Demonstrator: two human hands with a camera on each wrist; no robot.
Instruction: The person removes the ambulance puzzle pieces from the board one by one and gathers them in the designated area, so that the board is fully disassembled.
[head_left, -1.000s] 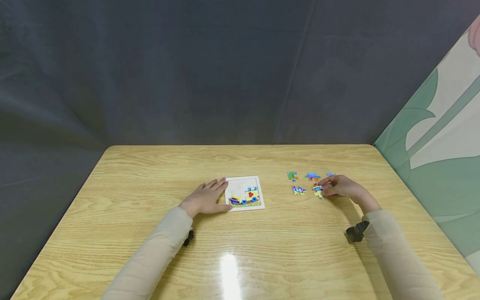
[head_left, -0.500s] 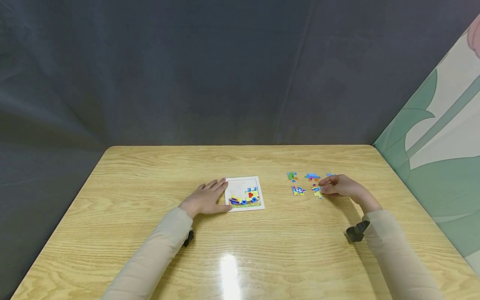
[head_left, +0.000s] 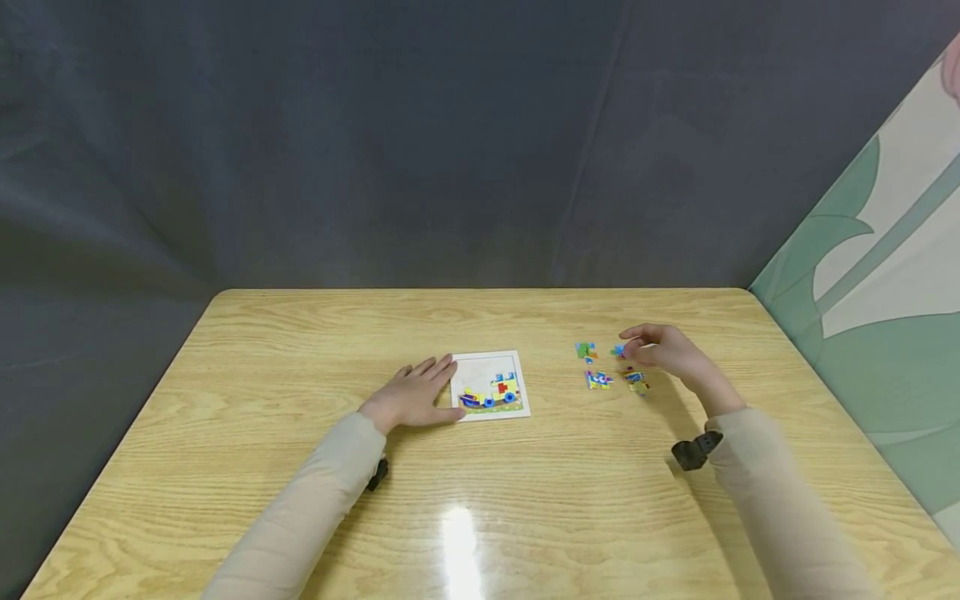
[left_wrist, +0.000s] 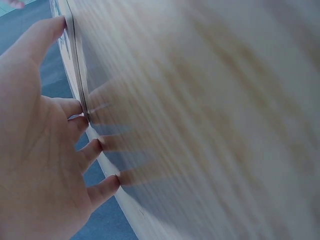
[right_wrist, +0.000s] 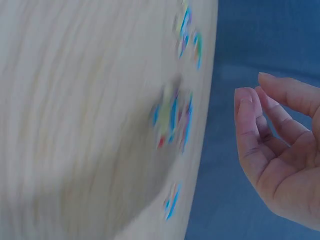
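Note:
My left hand (head_left: 411, 398) lies spread at the left edge of a white-framed puzzle board (head_left: 522, 383). Its thumb and fingertips touch the frame, and in the left wrist view the fingertips (left_wrist: 111, 184) meet the tabletop. Pieces showing a colourful vehicle fill the lower part of the board. My right hand (head_left: 667, 350) is raised above loose puzzle pieces, fingers bent loosely and nothing between them; the right wrist view shows a gap between thumb and fingers. Beneath it, a blue piece (head_left: 618, 351) is partly hidden. Nearer me lies a yellow-and-blue piece (head_left: 635, 379).
A green piece (head_left: 585, 351) and a purple-blue piece (head_left: 597, 380) lie left of the right hand. Another blue piece (right_wrist: 172, 201) shows in the right wrist view. Dark cloth (head_left: 420, 167) hangs behind the wooden table (head_left: 570, 500); a patterned panel (head_left: 885, 333) borders the right side.
My right hand has left the yellow-and-blue piece, rising and shifting slightly left and away from me toward the back row of pieces. The left hand and the board have stayed put.

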